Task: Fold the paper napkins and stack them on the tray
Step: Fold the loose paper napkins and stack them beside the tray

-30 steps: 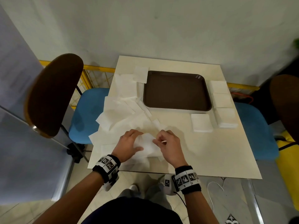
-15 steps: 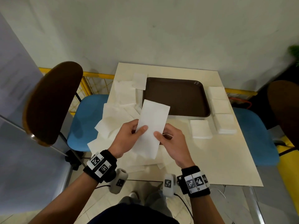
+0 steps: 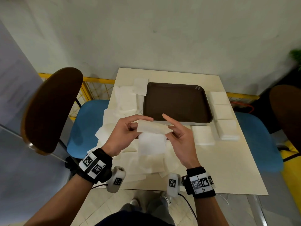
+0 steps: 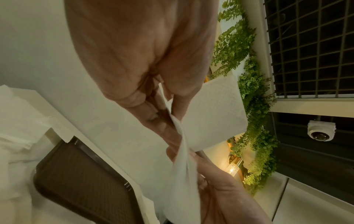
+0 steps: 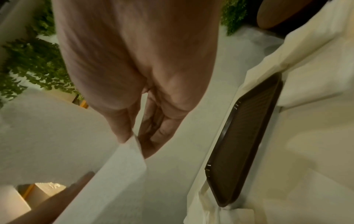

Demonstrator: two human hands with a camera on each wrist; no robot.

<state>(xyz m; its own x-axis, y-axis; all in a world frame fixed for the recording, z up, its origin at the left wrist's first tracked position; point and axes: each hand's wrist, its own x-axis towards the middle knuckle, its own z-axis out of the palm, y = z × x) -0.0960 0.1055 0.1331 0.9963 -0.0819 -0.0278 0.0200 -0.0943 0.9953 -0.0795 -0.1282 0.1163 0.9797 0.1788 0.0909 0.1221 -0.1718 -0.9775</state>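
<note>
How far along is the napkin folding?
Done: folded white napkin stacks sit on the cream table, right of the brown plastic tray, which holds none. In hand: the left hand and right hand pinch one white paper napkin mid-fold. Left: the unfolded napkin pile, then stacking on the tray.

White paper napkin (image 3: 152, 136) held in air above table's near side, top part bent over, lower part hanging. Brown tray (image 3: 176, 101) flat, bare. Folded stacks (image 3: 226, 121) right of tray; loose unfolded napkins (image 3: 123, 101) left.
</note>
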